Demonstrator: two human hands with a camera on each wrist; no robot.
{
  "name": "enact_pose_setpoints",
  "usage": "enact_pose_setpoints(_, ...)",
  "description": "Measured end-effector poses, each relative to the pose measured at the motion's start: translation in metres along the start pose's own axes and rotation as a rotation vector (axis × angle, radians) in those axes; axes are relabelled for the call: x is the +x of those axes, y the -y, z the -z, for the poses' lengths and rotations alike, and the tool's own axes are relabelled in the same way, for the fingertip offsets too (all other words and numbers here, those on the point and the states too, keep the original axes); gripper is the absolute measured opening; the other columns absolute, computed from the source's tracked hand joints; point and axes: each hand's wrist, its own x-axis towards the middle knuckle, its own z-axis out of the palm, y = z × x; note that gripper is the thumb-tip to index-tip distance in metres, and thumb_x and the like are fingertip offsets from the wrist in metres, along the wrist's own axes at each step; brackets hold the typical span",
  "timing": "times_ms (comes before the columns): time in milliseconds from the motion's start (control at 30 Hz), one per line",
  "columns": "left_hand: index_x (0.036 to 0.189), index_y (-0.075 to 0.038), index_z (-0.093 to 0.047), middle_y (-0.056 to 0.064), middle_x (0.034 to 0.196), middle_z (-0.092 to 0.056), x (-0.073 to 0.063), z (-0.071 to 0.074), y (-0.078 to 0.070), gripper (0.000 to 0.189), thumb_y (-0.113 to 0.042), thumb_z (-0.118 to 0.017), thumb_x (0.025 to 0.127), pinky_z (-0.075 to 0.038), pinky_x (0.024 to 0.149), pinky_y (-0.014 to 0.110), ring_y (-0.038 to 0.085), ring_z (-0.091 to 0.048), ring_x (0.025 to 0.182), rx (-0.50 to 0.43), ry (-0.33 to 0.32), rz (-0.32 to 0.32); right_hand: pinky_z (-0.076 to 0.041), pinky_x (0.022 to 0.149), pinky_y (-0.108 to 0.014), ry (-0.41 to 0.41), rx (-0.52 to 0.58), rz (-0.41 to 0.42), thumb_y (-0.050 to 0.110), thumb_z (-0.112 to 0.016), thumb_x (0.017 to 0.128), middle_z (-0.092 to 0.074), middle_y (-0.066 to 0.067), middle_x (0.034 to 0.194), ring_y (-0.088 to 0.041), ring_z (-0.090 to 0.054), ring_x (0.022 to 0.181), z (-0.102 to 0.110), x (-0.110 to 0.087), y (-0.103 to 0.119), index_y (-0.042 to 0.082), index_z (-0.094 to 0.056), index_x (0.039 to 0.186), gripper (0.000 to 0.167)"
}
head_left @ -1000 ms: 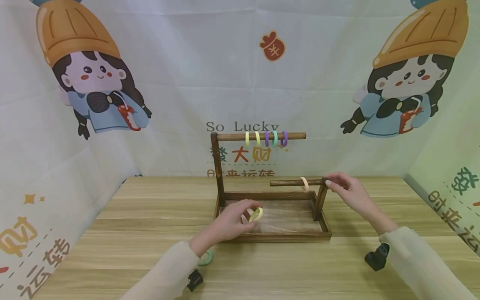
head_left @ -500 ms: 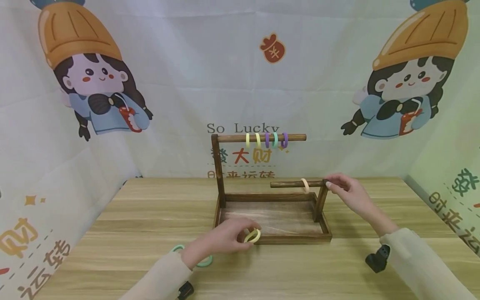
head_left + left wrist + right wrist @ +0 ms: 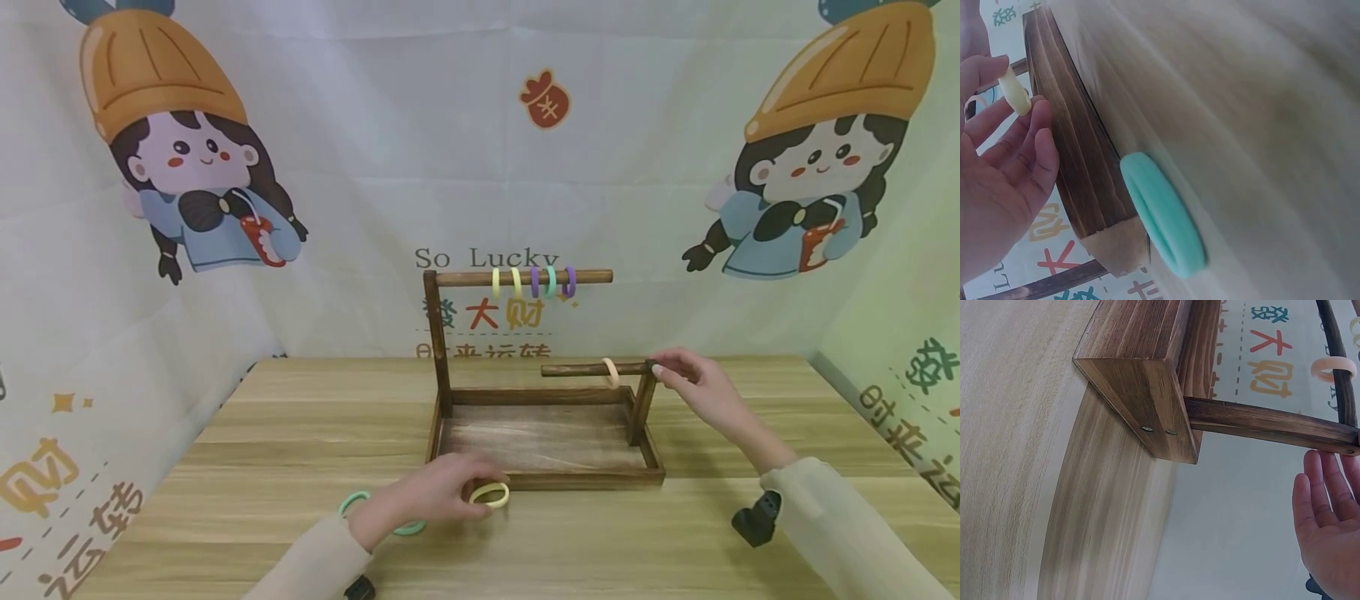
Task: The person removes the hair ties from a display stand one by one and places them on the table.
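My left hand (image 3: 442, 490) pinches a pale yellow hair tie (image 3: 498, 502) between thumb and fingertips, just in front of the tray's front edge. The same yellow hair tie (image 3: 1016, 94) shows edge-on in the left wrist view. My right hand (image 3: 701, 383) grips the top of the short post on a dark wooden rack (image 3: 547, 479), thumb in front and fingers behind. On that post's lower bar hangs a peach hair tie (image 3: 611, 373). Yellow, purple and mint hair ties (image 3: 551, 282) hang along the rack's upper bar.
Two mint green hair ties lie on the table, one (image 3: 354, 502) partly behind the left forearm, the other (image 3: 410, 527) just under it. The rack's shallow tray (image 3: 652, 454) has raised walls. Behind the table (image 3: 300, 433) hangs a printed cloth (image 3: 360, 167).
My left hand has moved from above the tray toward me and down, carrying the yellow hair tie out past the front wall. The right hand stays on the post.
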Motion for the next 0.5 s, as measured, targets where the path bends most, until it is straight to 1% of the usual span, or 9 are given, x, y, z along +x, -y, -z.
enact_pose_setpoints(100,0.113,-0.008,-0.059,-0.004,0.087,-0.052,-0.003,-0.001,0.000,0.037,-0.019,-0.066,0.078,-0.037,0.057,0.014,0.000,-0.041,0.057,-0.010,0.024,0.035,-0.046,0.075,-0.034,-0.001,0.000,0.001,0.028,-0.045,0.093,-0.056,-0.017,0.108,-0.026,-0.053,0.094,0.000,0.000,-0.001,-0.002,-0.051,0.116,0.037)
enact_pose_setpoints(167,0.111,-0.007,-0.060,-0.009,0.076,-0.046,-0.005,-0.002,0.000,0.037,-0.020,-0.066,0.077,-0.037,0.057,0.015,0.000,-0.039,0.057,-0.008,0.038,0.050,-0.046,0.075,-0.034,-0.003,-0.002,0.002,0.028,-0.045,0.093,-0.056,-0.016,0.107,-0.026,-0.053,0.094,-0.001,0.000,-0.001,-0.002,-0.051,0.115,0.037)
enact_pose_setpoints(233,0.110,-0.008,-0.060,-0.011,0.072,-0.043,-0.008,-0.003,0.000,0.036,-0.021,-0.067,0.077,-0.036,0.057,0.016,0.000,-0.038,0.057,-0.003,0.052,0.064,-0.046,0.075,-0.034,-0.003,0.000,0.003,0.028,-0.045,0.093,-0.056,-0.016,0.107,-0.026,-0.053,0.094,-0.001,0.000,-0.001,-0.001,-0.051,0.115,0.037)
enact_pose_setpoints(267,0.110,-0.008,-0.060,-0.011,0.070,-0.043,-0.009,-0.003,0.000,0.036,-0.021,-0.067,0.078,-0.039,0.062,0.017,0.001,-0.038,0.055,0.000,0.058,0.071,-0.046,0.075,-0.034,-0.003,0.001,0.003,0.028,-0.045,0.093,-0.056,-0.016,0.107,-0.026,-0.053,0.094,-0.001,0.000,-0.001,-0.001,-0.051,0.115,0.037)
enact_pose_setpoints(467,0.109,-0.008,-0.061,-0.010,0.086,-0.055,-0.016,-0.004,0.000,0.036,-0.022,-0.067,0.077,-0.041,0.070,0.020,0.003,-0.043,0.066,0.019,0.078,0.093,-0.046,0.075,-0.033,-0.009,-0.003,0.007,0.028,-0.045,0.093,-0.056,-0.016,0.109,-0.026,-0.053,0.095,-0.001,0.000,-0.002,-0.001,-0.051,0.116,0.037)
enact_pose_setpoints(500,0.108,-0.008,-0.062,-0.010,0.090,-0.054,-0.017,-0.004,0.000,0.036,-0.023,-0.067,0.076,-0.040,0.065,0.019,0.003,-0.043,0.069,0.023,0.076,0.091,-0.046,0.076,-0.034,-0.009,-0.003,0.007,0.028,-0.045,0.093,-0.056,-0.016,0.109,-0.026,-0.053,0.095,-0.001,0.000,-0.002,-0.002,-0.051,0.116,0.037)
